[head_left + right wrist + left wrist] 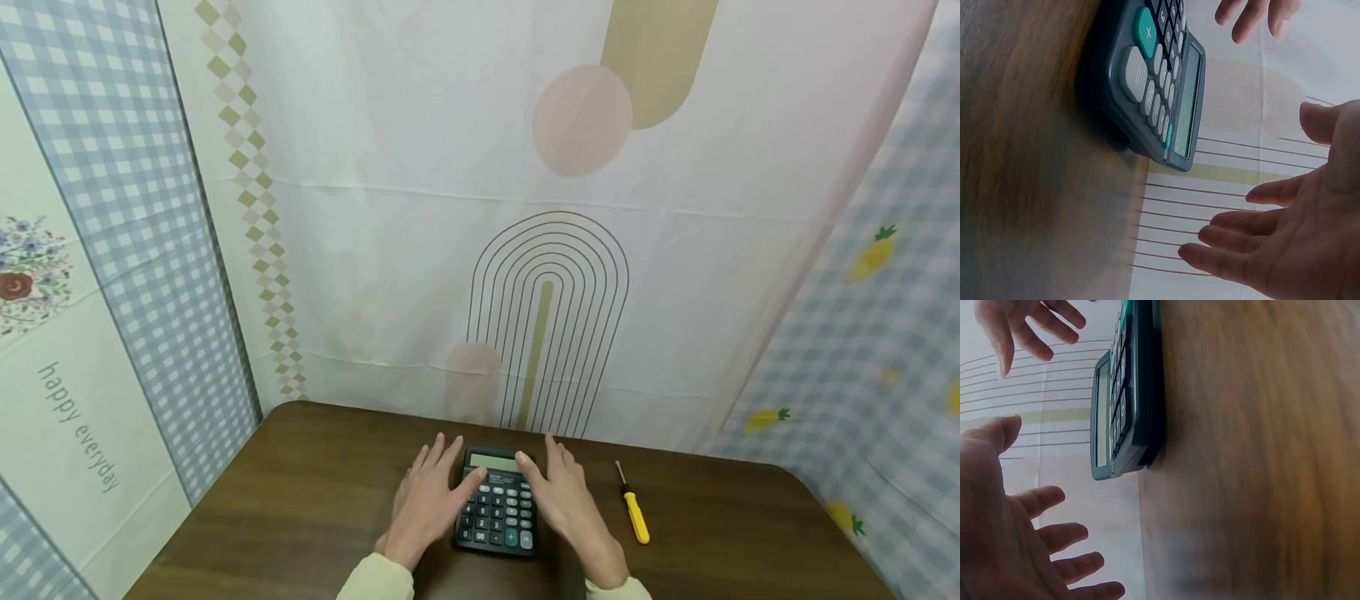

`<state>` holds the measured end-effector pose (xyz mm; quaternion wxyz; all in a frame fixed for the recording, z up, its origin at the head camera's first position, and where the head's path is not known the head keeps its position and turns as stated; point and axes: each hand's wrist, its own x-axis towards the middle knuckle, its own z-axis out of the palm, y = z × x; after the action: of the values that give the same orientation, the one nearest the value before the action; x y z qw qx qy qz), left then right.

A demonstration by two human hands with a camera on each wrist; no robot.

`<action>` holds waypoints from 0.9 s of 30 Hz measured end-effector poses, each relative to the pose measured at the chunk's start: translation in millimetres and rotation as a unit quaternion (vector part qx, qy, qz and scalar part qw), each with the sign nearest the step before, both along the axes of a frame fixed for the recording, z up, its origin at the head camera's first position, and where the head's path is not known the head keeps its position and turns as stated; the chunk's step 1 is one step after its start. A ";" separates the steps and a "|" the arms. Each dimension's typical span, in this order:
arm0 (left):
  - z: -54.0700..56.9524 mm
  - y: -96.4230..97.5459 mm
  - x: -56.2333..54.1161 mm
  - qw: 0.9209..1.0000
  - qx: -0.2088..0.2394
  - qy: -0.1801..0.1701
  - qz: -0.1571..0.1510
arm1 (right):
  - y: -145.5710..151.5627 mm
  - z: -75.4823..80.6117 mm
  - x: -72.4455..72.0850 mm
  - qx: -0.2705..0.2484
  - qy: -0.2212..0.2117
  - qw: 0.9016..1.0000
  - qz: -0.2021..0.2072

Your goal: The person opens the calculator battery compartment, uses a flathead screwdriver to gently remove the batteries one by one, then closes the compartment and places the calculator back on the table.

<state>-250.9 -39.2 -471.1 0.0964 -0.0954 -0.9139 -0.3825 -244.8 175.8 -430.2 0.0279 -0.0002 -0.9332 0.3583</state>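
A black calculator (496,542) with a grey display lies face up on the brown wooden table (300,500). On its left side my left hand (427,500) hovers with the fingers spread, the thumb overlapping the calculator's edge in the head view. My right hand (564,500) is held on the other side, its fingers extended and its thumb over the display's right corner. Both wrist views show a gap between the calculator (1141,394) and the left hand (1016,537), and likewise beside the right hand (1297,231). Neither hand holds anything.
A screwdriver (634,510) with a yellow handle lies to the right of my right hand, its tip pointing toward the back. Behind the table hangs a pale patterned cloth (390,275), and blue checked cloths (885,333) hang at the sides.
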 end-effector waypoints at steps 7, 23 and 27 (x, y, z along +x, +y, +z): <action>-2.1 4.2 3.4 0.999 0.033 -0.023 -0.001 | -1.6 -3.6 1.2 -0.044 -0.027 0.999 -0.007; -3.5 11.1 -0.8 0.991 0.103 -0.085 -0.016 | 0.4 -12.7 -6.1 -0.050 -0.024 0.997 -0.049; -2.2 10.0 -1.2 0.989 0.114 -0.093 0.003 | 1.3 -15.1 -7.9 -0.040 -0.031 0.997 -0.060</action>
<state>-252.1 -29.2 -473.3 0.0226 -0.0449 -0.8695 -0.4913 -252.7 177.2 -445.3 0.0204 -0.0682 -0.9167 0.3932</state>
